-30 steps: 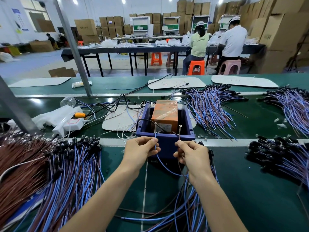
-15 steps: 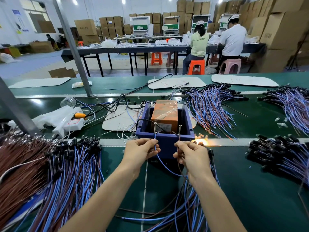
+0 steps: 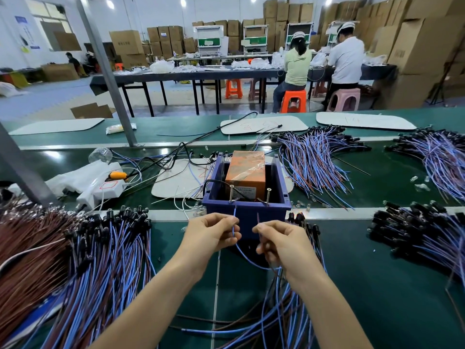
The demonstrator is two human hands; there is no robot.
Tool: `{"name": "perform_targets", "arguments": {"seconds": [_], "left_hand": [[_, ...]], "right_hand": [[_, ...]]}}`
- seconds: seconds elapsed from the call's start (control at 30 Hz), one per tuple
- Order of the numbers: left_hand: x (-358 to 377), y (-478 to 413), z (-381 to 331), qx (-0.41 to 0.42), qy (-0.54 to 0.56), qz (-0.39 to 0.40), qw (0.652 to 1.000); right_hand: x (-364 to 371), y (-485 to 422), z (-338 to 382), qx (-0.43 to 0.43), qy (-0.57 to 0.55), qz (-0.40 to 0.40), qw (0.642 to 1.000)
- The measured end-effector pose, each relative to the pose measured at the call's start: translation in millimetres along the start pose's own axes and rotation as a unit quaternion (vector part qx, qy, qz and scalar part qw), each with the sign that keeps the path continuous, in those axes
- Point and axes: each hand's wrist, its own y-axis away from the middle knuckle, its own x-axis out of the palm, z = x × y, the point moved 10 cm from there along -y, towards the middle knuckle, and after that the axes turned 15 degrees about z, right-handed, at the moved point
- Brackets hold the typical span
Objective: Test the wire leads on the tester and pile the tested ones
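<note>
Pinching the wire lead (image 3: 234,217) by its ends, left hand (image 3: 211,235) and right hand (image 3: 284,245) hold it just before the tester (image 3: 247,172); light and floppy, it likely wants each grip near the tip.

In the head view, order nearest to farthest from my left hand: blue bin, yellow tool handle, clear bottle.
1. blue bin, just ahead of the left hand.
2. yellow tool handle, back left.
3. clear bottle, farther back left.

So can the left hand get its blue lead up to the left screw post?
Probably yes: the left hand pinches the blue lead just below the left screw post, with nothing between them.
</note>
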Motion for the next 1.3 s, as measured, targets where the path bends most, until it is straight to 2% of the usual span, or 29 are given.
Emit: {"name": "perform_targets", "arguments": {"seconds": [0.13,0.27,0.3,0.37,0.43,0.5,0.53,0.6,0.63,0.67,0.7,0.73,0.77,0.8,0.9,0.97,1.03,1.13,1.3], "left_hand": [[7,30,14,-0.029,-0.032,0.068,0.997],[9,57,31,-0.073,-0.072,0.14,0.985],[8,62,33,-0.081,-0.099,0.157,0.979],[3,70,29,-0.08,-0.221,0.184,0.954],[-2,74,19,-0.065,-0.367,0.21,0.904],[-16,74,10,-0.063,-0.453,0.227,0.86],[-28,69,3,-0.058,-0.487,0.209,0.846],[-66,49,-17,-0.037,-0.572,0.102,0.813],[-87,39,-26,-0.031,-0.62,0.035,0.783],[-106,31,-33,-0.044,-0.672,-0.027,0.739],[-123,24,-34,-0.076,-0.726,-0.071,0.68],[-133,19,-30,-0.115,-0.771,-0.089,0.62],[-139,14,-24,-0.137,-0.797,-0.095,0.581],[-141,11,-18,-0.14,-0.806,-0.099,0.567],[-134,8,-17,-0.094,-0.793,-0.129,0.588],[-133,8,-27,-0.073,-0.798,-0.167,0.575],[-139,5,-33,-0.094,-0.806,-0.187,0.554],[-141,-2,-35,-0.124,-0.808,-0.174,0.549],[-137,-11,-51,-0.131,-0.791,-0.146,0.579]], "right_hand": [[25,22,-14,0.07,0.117,0.155,0.978],[41,38,-24,0.119,0.201,0.243,0.941],[44,40,-26,0.126,0.211,0.256,0.935],[49,42,-29,0.136,0.208,0.269,0.931],[48,43,-31,0.149,0.207,0.266,0.93],[47,43,-32,0.157,0.213,0.262,0.928],[46,44,-32,0.157,0.211,0.258,0.93],[47,44,-31,0.156,0.205,0.255,0.932],[48,44,-31,0.157,0.204,0.254,0.932],[51,43,-31,0.158,0.204,0.254,0.932],[52,43,-32,0.16,0.203,0.254,0.932],[55,43,-34,0.164,0.201,0.256,0.931],[57,44,-35,0.168,0.198,0.259,0.93],[58,44,-37,0.172,0.195,0.263,0.929],[57,46,-41,0.182,0.184,0.266,0.928],[53,46,-43,0.183,0.179,0.26,0.931],[50,44,-44,0.182,0.169,0.251,0.936],[45,40,-43,0.173,0.16,0.228,0.945],[40,36,-42,0.17,0.135,0.191,0.957]]}}
